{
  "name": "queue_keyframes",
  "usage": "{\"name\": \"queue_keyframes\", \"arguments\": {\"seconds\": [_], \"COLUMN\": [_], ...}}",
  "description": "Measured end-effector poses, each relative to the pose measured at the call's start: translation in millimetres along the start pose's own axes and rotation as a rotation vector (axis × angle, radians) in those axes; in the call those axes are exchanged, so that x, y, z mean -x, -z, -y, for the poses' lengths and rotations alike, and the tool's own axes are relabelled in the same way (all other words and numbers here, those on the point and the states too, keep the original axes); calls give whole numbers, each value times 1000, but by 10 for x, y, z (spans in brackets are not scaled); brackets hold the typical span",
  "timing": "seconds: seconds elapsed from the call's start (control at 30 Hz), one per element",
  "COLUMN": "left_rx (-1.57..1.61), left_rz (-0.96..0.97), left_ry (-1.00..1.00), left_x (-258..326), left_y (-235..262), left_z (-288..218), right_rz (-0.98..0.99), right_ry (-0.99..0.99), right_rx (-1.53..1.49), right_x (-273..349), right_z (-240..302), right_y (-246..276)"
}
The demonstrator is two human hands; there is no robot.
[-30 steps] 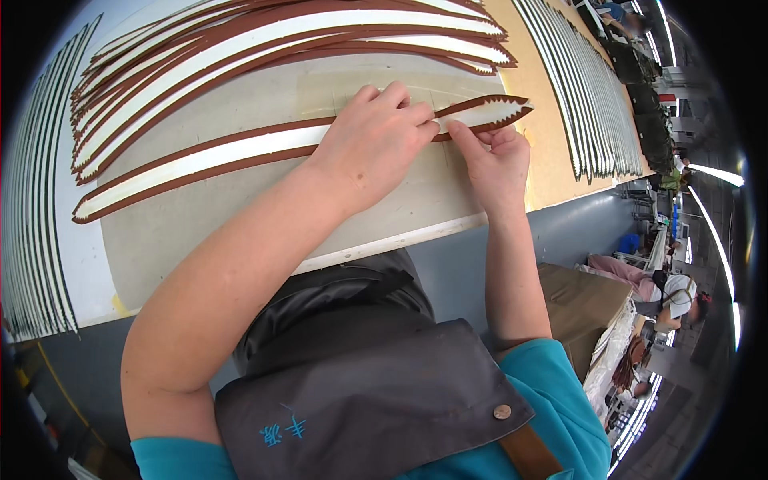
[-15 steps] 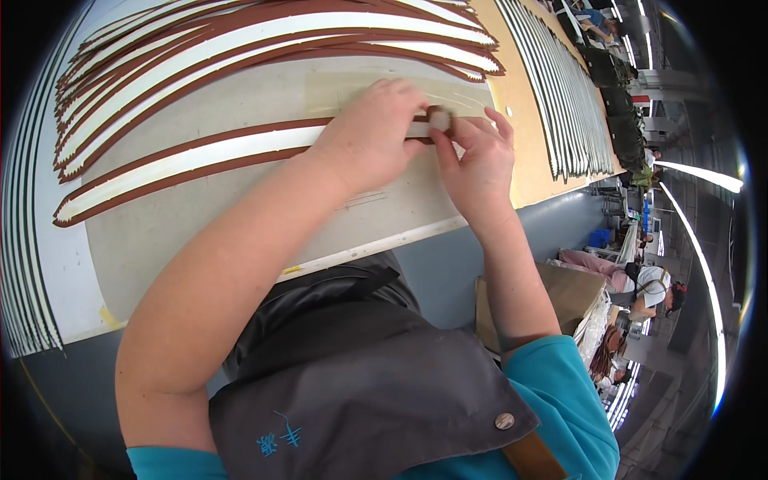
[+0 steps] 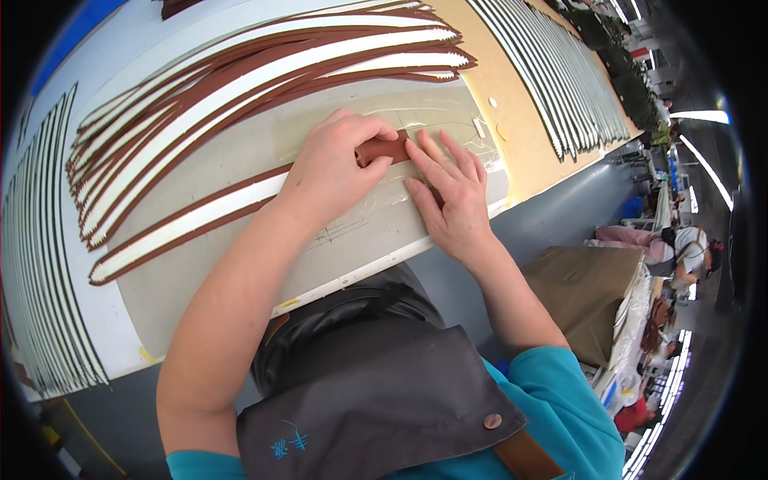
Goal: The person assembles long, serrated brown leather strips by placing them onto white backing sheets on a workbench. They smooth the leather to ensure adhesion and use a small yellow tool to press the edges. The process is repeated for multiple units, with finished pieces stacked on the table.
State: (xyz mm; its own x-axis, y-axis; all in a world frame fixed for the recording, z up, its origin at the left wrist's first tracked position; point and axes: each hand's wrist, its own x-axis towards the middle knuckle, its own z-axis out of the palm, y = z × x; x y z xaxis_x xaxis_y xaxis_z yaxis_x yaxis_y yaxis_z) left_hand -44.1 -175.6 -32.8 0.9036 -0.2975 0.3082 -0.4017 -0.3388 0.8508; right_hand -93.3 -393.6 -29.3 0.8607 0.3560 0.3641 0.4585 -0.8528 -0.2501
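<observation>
A long brown strip [image 3: 192, 214] with a white band along its middle lies across the grey work board [image 3: 240, 272]. Its right end is turned over, so that a plain brown flap [image 3: 388, 150] faces up. My left hand [image 3: 340, 160] is closed around this end, thumb and fingers curled at the flap's left side. My right hand [image 3: 454, 188] has its fingers stretched and apart, the index fingertip touching the flap's right edge. Part of the strip is hidden under my left hand.
Behind the board lies a pile of similar brown-and-white strips [image 3: 264, 60]. Rows of thin dark-edged strips lie at the left [image 3: 48, 240] and far right [image 3: 552, 80]. A brown-covered stack [image 3: 584, 296] stands right of me; a person [image 3: 684, 252] is farther off.
My right hand has gone from a pinch at the strip's end to spread fingers. The brown flap now shows flat between my hands. The whole view has also shifted.
</observation>
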Motion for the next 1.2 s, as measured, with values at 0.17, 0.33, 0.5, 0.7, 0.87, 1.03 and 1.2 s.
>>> {"name": "queue_keyframes", "arguments": {"seconds": [0.17,0.33,0.5,0.7,0.87,1.03,1.2], "left_rx": [-2,45,56,321,7,-248,-388], "left_rz": [14,48,23,72,58,79,74], "left_ry": [25,186,147,351,140,-30,-117], "left_x": [-5,-21,1,-15,167,191,216], "left_y": [13,68,34,265,345,273,216], "left_z": [-19,-116,-48,-41,-81,-98,-97], "right_rz": [14,91,142,132,115,58,150], "right_ry": [24,73,142,180,170,200,269], "right_rx": [-11,-21,-51,-70,-83,-44,-35], "right_x": [-32,-127,-169,-227,-213,-154,-279], "right_z": [-33,-27,-80,-153,-159,-203,-222], "right_y": [69,140,150,183,145,135,182]}}
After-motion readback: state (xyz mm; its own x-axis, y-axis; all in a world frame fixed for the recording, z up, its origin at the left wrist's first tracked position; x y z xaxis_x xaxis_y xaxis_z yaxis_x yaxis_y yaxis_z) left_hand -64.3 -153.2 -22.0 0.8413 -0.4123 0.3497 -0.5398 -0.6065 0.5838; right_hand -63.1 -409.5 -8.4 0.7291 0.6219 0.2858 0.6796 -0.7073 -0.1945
